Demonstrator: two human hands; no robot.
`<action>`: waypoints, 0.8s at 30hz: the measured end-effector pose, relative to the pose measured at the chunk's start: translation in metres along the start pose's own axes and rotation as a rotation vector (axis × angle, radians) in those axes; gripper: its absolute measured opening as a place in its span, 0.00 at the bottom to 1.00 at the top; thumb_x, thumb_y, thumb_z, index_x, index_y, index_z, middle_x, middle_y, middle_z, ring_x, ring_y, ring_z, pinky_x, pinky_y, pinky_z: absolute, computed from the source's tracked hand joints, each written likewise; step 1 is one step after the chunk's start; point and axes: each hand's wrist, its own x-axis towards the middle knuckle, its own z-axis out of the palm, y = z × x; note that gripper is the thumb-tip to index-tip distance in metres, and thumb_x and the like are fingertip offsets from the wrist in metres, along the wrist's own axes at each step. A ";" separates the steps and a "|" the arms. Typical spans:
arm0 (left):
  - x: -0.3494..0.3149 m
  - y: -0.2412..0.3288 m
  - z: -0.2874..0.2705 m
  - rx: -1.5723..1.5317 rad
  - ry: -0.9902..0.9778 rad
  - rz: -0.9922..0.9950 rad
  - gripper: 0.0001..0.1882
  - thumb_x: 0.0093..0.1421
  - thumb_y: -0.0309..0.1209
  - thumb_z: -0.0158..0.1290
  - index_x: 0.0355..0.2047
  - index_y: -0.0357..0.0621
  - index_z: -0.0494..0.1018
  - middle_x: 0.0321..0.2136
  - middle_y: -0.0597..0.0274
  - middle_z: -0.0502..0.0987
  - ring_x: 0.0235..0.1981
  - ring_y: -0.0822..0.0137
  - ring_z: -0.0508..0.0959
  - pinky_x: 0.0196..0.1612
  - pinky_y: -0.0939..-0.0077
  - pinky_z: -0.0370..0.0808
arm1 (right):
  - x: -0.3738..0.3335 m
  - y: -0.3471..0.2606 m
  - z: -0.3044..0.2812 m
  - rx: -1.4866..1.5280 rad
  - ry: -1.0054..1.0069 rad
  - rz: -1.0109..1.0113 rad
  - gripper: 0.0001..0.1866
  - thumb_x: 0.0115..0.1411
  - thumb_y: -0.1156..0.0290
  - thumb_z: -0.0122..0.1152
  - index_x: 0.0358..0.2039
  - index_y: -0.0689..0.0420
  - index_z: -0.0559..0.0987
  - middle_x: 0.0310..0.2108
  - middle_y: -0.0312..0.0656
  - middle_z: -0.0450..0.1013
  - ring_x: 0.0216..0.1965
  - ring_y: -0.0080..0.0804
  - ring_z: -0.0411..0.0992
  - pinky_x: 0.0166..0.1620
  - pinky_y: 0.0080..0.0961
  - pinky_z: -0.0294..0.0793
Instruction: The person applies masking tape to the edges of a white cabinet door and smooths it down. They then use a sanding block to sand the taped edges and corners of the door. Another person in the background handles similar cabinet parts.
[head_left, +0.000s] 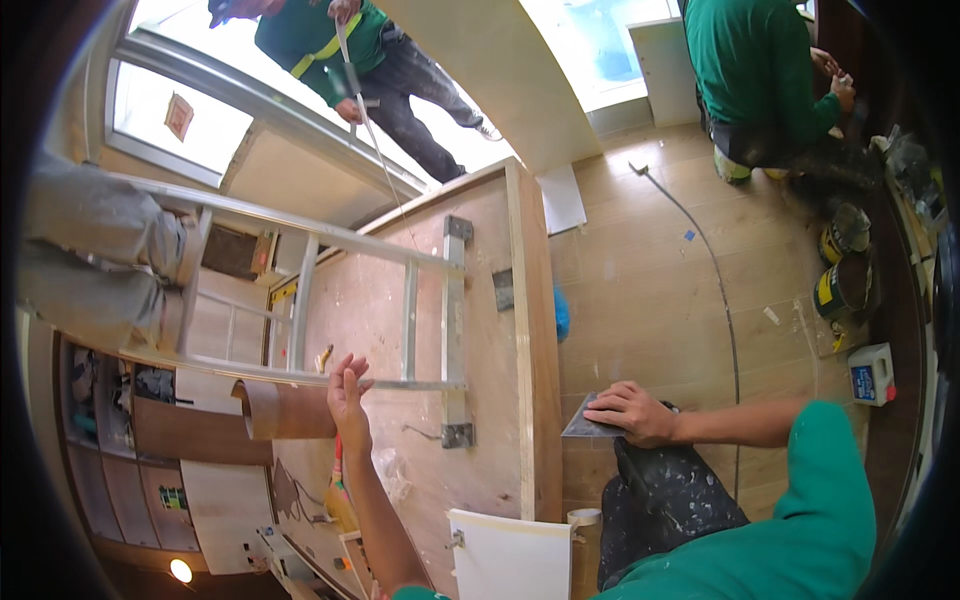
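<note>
My right hand (632, 412) is closed on a wide, flat grey scraper (590, 422), holding it above my paint-spattered dark trousers (670, 490). My left hand (350, 395) is raised, fingers bent but apart, with nothing visible in it. It is beside the lower rail of a metal ladder (300, 375) and the end of a curled brown sheet (290, 411); whether it touches either I cannot tell. The ladder's wide foot bar (454, 330) lies over a pinkish wooden panel with a raised wooden edge (535, 350).
Someone in grey trousers (100, 255) stands on the ladder. Another person (370, 60) holds a long thin strip by the window. A third (765, 90) kneels at the far right near buckets (842, 285) and a white jug (872, 375). A black cable (715, 260) crosses the floor.
</note>
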 end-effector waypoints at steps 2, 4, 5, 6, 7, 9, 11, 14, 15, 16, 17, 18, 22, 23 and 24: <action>0.060 0.015 0.002 -0.058 0.009 -0.019 0.28 0.74 0.47 0.43 0.61 0.36 0.66 0.53 0.50 0.75 0.57 0.60 0.74 0.57 0.66 0.73 | 0.003 0.001 -0.009 -0.021 -0.009 0.116 0.31 0.47 0.82 0.59 0.56 0.55 0.77 0.52 0.42 0.74 0.56 0.42 0.69 0.60 0.39 0.65; 0.120 0.049 0.009 -0.232 0.025 -0.065 0.30 0.74 0.51 0.39 0.62 0.36 0.65 0.57 0.47 0.72 0.61 0.57 0.71 0.61 0.61 0.69 | 0.003 -0.005 -0.023 -0.026 0.018 0.272 0.29 0.47 0.82 0.58 0.54 0.56 0.77 0.51 0.43 0.74 0.55 0.44 0.70 0.60 0.39 0.65; 0.148 0.065 0.018 -0.326 0.034 -0.089 0.32 0.75 0.53 0.38 0.63 0.37 0.64 0.59 0.45 0.71 0.63 0.55 0.69 0.63 0.59 0.68 | 0.000 -0.010 -0.033 -0.035 0.029 0.349 0.28 0.47 0.81 0.58 0.53 0.57 0.77 0.50 0.44 0.75 0.55 0.45 0.70 0.59 0.39 0.66; 0.175 0.079 0.031 -0.332 -0.018 -0.126 0.34 0.74 0.55 0.38 0.64 0.37 0.62 0.60 0.43 0.69 0.64 0.53 0.67 0.64 0.58 0.66 | -0.003 -0.019 -0.039 -0.018 0.123 0.475 0.26 0.48 0.82 0.57 0.51 0.57 0.78 0.50 0.45 0.75 0.54 0.46 0.70 0.58 0.39 0.67; 0.201 0.091 0.047 -0.338 -0.071 -0.160 0.37 0.73 0.57 0.38 0.66 0.37 0.60 0.62 0.42 0.67 0.66 0.52 0.65 0.66 0.56 0.64 | -0.007 -0.029 -0.046 -0.002 0.222 0.597 0.24 0.49 0.82 0.57 0.50 0.58 0.78 0.49 0.46 0.75 0.53 0.47 0.70 0.58 0.39 0.67; 0.235 0.096 0.071 -0.308 -0.098 -0.241 0.42 0.70 0.61 0.40 0.68 0.36 0.57 0.65 0.40 0.64 0.67 0.49 0.63 0.68 0.54 0.60 | -0.008 -0.056 -0.071 0.013 0.346 0.830 0.20 0.52 0.81 0.57 0.48 0.59 0.79 0.48 0.48 0.75 0.52 0.49 0.71 0.56 0.37 0.68; 0.254 0.091 0.095 -0.250 -0.065 -0.323 0.45 0.67 0.64 0.44 0.68 0.36 0.57 0.65 0.40 0.64 0.67 0.49 0.63 0.68 0.54 0.60 | -0.004 -0.084 -0.112 -0.030 0.431 1.064 0.16 0.55 0.80 0.57 0.46 0.60 0.81 0.47 0.48 0.76 0.51 0.49 0.71 0.56 0.36 0.69; 0.278 0.092 0.126 -0.103 -0.045 -0.370 0.47 0.64 0.64 0.49 0.67 0.34 0.58 0.63 0.41 0.66 0.65 0.52 0.65 0.66 0.58 0.62 | -0.004 -0.111 -0.182 -0.119 0.568 1.241 0.11 0.59 0.76 0.60 0.43 0.63 0.81 0.44 0.51 0.77 0.47 0.50 0.74 0.52 0.37 0.71; 0.278 0.090 0.129 -0.011 -0.071 -0.336 0.47 0.65 0.63 0.50 0.67 0.34 0.58 0.63 0.41 0.66 0.65 0.53 0.66 0.66 0.60 0.62 | -0.005 -0.116 -0.207 -0.127 0.599 1.289 0.11 0.60 0.75 0.61 0.43 0.64 0.81 0.42 0.52 0.78 0.46 0.49 0.75 0.51 0.37 0.72; 0.275 0.091 0.134 0.076 -0.103 -0.301 0.47 0.65 0.62 0.52 0.67 0.33 0.57 0.63 0.41 0.66 0.64 0.53 0.66 0.65 0.61 0.63 | -0.007 -0.121 -0.232 -0.140 0.634 1.340 0.12 0.60 0.74 0.61 0.43 0.65 0.80 0.41 0.53 0.78 0.44 0.49 0.76 0.50 0.37 0.73; 0.269 0.094 0.140 0.062 -0.118 -0.343 0.46 0.65 0.60 0.52 0.66 0.32 0.58 0.62 0.42 0.67 0.64 0.54 0.67 0.65 0.63 0.63 | -0.005 -0.123 -0.254 -0.153 0.669 1.382 0.12 0.60 0.73 0.62 0.43 0.66 0.80 0.39 0.54 0.79 0.43 0.49 0.77 0.49 0.38 0.74; 0.260 0.096 0.145 0.047 -0.132 -0.387 0.45 0.65 0.59 0.52 0.66 0.32 0.58 0.62 0.42 0.67 0.63 0.54 0.68 0.64 0.64 0.63 | 0.009 -0.128 -0.281 -0.145 0.665 1.316 0.13 0.60 0.72 0.62 0.42 0.66 0.80 0.37 0.53 0.79 0.41 0.45 0.77 0.47 0.36 0.74; 0.225 0.105 0.140 -0.089 -0.128 -0.435 0.42 0.66 0.57 0.52 0.65 0.31 0.61 0.60 0.44 0.69 0.61 0.55 0.70 0.63 0.65 0.65 | 0.076 -0.135 -0.375 -0.086 0.650 1.149 0.15 0.62 0.68 0.63 0.42 0.67 0.80 0.34 0.47 0.80 0.36 0.32 0.77 0.43 0.32 0.75; 0.211 0.096 0.129 -0.142 -0.114 -0.487 0.41 0.66 0.57 0.52 0.65 0.31 0.61 0.59 0.44 0.70 0.60 0.56 0.71 0.63 0.66 0.65 | 0.124 -0.148 -0.397 0.042 0.641 1.137 0.16 0.62 0.67 0.63 0.43 0.68 0.80 0.36 0.46 0.81 0.38 0.29 0.76 0.45 0.30 0.75; 0.197 0.078 0.116 -0.194 -0.102 -0.536 0.41 0.66 0.56 0.53 0.64 0.32 0.62 0.59 0.45 0.71 0.60 0.57 0.71 0.62 0.67 0.65 | 0.160 -0.151 -0.407 0.090 0.624 1.080 0.16 0.63 0.67 0.63 0.44 0.68 0.80 0.39 0.46 0.80 0.40 0.28 0.75 0.47 0.29 0.74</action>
